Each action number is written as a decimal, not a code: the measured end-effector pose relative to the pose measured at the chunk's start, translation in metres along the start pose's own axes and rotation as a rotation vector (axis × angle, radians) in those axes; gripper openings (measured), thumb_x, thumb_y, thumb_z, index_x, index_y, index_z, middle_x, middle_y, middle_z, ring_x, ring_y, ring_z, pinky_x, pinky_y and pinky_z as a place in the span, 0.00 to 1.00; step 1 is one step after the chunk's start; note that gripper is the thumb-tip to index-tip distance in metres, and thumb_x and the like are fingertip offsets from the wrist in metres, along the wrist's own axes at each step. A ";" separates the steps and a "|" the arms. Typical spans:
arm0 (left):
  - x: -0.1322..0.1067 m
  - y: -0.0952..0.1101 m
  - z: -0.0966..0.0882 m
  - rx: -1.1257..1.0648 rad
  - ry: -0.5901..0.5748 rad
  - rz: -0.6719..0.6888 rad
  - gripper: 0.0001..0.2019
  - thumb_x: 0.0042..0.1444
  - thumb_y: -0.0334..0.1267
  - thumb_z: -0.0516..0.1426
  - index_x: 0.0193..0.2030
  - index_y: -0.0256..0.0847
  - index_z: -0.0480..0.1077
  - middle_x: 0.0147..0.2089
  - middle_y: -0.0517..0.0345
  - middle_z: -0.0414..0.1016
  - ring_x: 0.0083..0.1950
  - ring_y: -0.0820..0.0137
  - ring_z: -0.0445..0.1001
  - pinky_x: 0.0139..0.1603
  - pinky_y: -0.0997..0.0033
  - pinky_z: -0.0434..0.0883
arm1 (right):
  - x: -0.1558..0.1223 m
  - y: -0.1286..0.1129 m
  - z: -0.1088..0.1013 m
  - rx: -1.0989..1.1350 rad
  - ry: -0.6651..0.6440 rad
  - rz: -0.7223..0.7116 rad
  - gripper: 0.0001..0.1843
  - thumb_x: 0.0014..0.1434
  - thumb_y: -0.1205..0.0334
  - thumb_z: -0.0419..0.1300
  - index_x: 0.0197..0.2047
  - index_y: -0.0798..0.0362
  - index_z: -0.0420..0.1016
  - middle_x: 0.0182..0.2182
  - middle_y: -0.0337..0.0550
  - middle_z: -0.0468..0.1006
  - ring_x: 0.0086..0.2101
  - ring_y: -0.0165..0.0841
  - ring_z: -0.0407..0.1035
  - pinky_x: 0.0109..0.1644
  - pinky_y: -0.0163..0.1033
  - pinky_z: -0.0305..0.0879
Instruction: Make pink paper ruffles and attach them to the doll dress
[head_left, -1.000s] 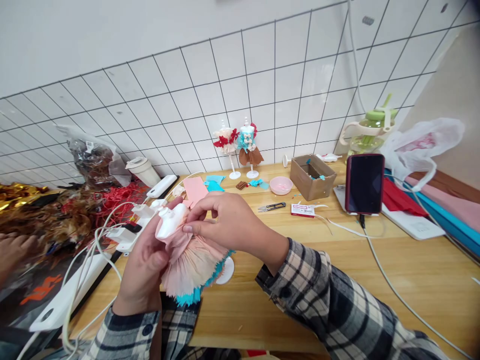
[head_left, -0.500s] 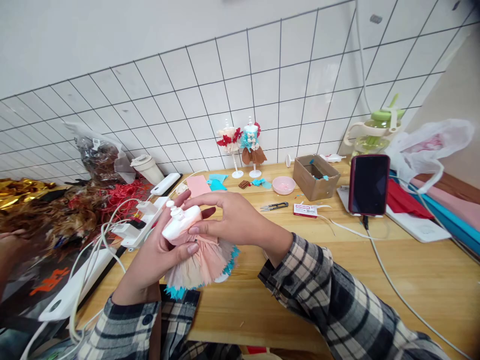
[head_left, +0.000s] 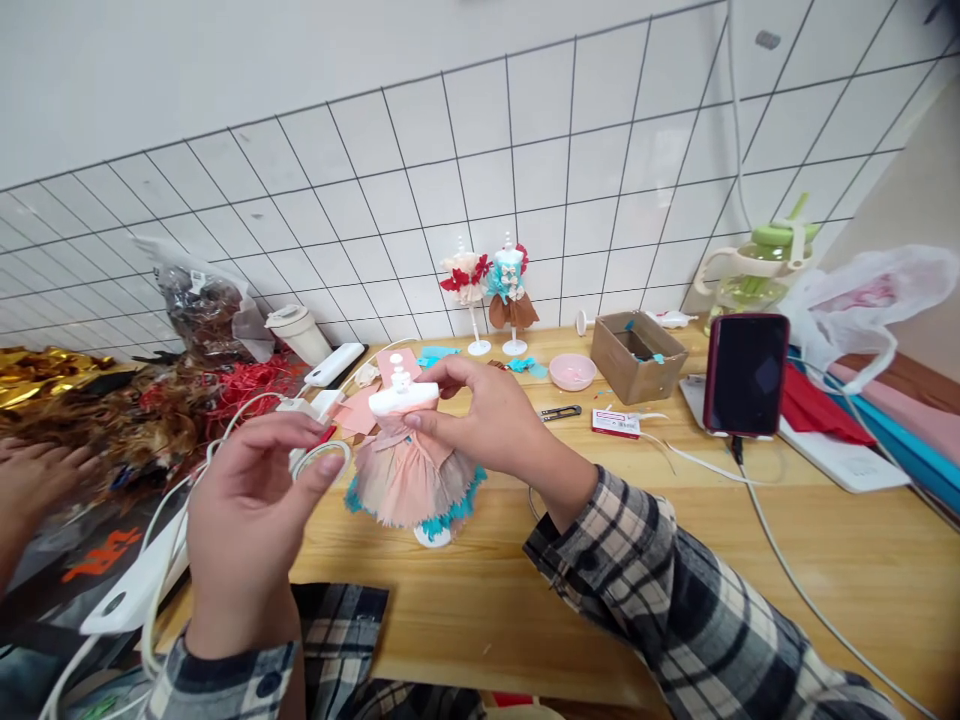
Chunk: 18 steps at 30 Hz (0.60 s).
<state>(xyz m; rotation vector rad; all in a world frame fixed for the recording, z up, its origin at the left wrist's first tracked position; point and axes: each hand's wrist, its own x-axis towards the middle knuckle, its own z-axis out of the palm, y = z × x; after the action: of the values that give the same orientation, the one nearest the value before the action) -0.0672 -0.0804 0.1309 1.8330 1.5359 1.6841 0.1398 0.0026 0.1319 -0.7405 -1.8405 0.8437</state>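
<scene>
A small white mannequin stand [head_left: 403, 398] wears a pink fringed dress [head_left: 409, 480] with a teal hem and stands upright on the wooden table [head_left: 645, 560]. My right hand [head_left: 487, 420] grips the white bust at the top. My left hand [head_left: 251, 500] is off the dress, just to its left, with thumb and forefinger curled together; nothing clear shows between them.
Two dressed mini mannequins [head_left: 491, 285] stand at the tiled wall. Nearby lie a cardboard box [head_left: 637, 355], pink bowl [head_left: 571, 371], thread snips [head_left: 559, 412], a propped phone [head_left: 745, 375] with cable, and a green bottle [head_left: 754, 265]. White cables and a power strip [head_left: 135, 585] lie left. Another person's hand [head_left: 34, 480] rests far left.
The dress stand was held tilted in both hands; now it stands upright on the table. My left hand has let go and drawn left. The right hand keeps hold of the bust.
</scene>
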 end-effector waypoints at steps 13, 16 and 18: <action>0.000 0.009 0.011 0.671 -0.125 0.319 0.04 0.59 0.42 0.57 0.36 0.48 0.73 0.38 0.60 0.77 0.45 0.61 0.74 0.51 0.56 0.65 | 0.000 0.001 0.001 -0.045 0.042 -0.011 0.14 0.51 0.55 0.67 0.39 0.51 0.74 0.36 0.37 0.77 0.36 0.30 0.70 0.41 0.37 0.63; -0.006 0.014 0.013 0.587 -0.109 0.270 0.07 0.57 0.45 0.58 0.39 0.47 0.71 0.39 0.58 0.75 0.44 0.62 0.73 0.47 0.59 0.67 | 0.000 0.000 0.000 -0.042 0.029 -0.003 0.14 0.51 0.55 0.67 0.39 0.51 0.73 0.36 0.37 0.77 0.36 0.30 0.70 0.40 0.36 0.63; -0.008 0.018 0.013 0.611 -0.166 0.259 0.10 0.54 0.48 0.61 0.37 0.47 0.71 0.39 0.58 0.75 0.44 0.61 0.73 0.47 0.59 0.67 | -0.001 -0.001 0.000 -0.038 0.012 -0.007 0.14 0.51 0.54 0.66 0.39 0.50 0.73 0.36 0.37 0.77 0.36 0.30 0.69 0.39 0.36 0.63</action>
<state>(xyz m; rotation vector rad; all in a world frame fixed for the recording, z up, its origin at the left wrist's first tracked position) -0.0451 -0.0879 0.1348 2.4849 1.9542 1.1742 0.1398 0.0015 0.1325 -0.7605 -1.8519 0.8003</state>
